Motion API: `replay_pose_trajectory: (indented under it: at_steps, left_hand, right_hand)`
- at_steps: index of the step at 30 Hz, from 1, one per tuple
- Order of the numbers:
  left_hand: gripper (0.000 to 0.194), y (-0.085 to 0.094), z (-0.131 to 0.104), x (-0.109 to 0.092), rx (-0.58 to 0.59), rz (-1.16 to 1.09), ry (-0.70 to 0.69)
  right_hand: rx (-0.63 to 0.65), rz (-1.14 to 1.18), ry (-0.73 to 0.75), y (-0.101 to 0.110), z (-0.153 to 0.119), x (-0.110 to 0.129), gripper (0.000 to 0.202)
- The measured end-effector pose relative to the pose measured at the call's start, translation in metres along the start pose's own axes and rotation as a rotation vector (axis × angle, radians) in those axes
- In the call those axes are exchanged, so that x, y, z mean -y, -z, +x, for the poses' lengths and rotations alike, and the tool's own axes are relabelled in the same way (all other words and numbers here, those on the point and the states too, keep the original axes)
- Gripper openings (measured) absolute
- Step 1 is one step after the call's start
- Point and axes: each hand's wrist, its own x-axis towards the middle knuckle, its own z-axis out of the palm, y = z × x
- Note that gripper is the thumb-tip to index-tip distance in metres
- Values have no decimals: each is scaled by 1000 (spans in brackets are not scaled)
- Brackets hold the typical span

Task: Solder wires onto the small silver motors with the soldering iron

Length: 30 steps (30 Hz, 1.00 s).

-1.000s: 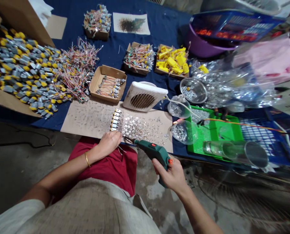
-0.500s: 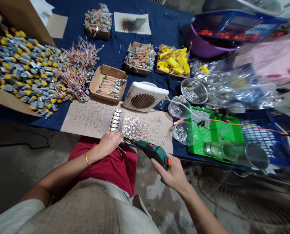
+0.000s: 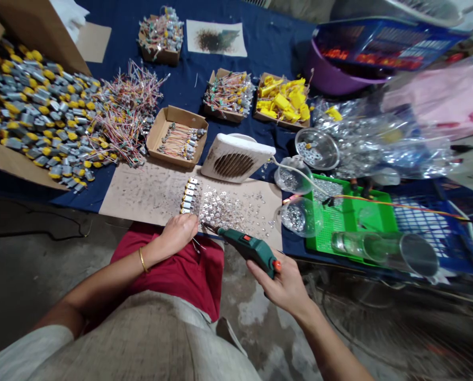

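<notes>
My right hand [image 3: 286, 280] is wrapped round the handle of a green soldering gun [image 3: 246, 246] with red buttons. Its dark tip points left, close beside the fingers of my left hand [image 3: 178, 233]. That hand is closed at the table's front edge, and what its fingers pinch is hidden. Thin wires [image 3: 197, 244] hang just below the fingertips. Directly beyond the left hand, a row of small motors [image 3: 188, 196] lies on a cardboard sheet [image 3: 141, 193]. Many small metal pieces [image 3: 216, 206] are scattered to the right of the row.
A white vented fan box [image 3: 238, 159] stands behind the metal pieces. Wired parts fill an open carton [image 3: 152, 140]. A large box [image 3: 71, 50] of yellow-capped motors is at left. Plastic cups [image 3: 313, 225] and a green tray [image 3: 387, 211] sit at right, with a cable [image 3: 415, 203] crossing above.
Almost nothing differs. The soldering gun and my right hand have shifted very slightly to the right; my left hand stays in place.
</notes>
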Motion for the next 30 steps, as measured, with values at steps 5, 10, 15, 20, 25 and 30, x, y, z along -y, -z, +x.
replay_pose_trajectory:
  at_steps: [5,10,15,20,25,30]
  left_hand:
    - [18,-1,0,0,-7,1,2]
    - [18,-3,0,1,-5,6,2]
    - [18,-3,0,2,-6,2,2]
    - [17,-2,0,0,-11,-10,10]
    - [18,0,1,0,3,6,5]
    - [19,1,1,0,11,6,2]
  right_hand:
    - [32,-5,-3,-2,0,-2,27]
    - [66,23,37,-2,1,-4,19]
    - [112,29,78,1,4,-2,12]
    - [155,28,97,4,7,-1,10]
    - [147,19,106,5,4,-2,10]
    - [107,7,123,5,2,-3,15]
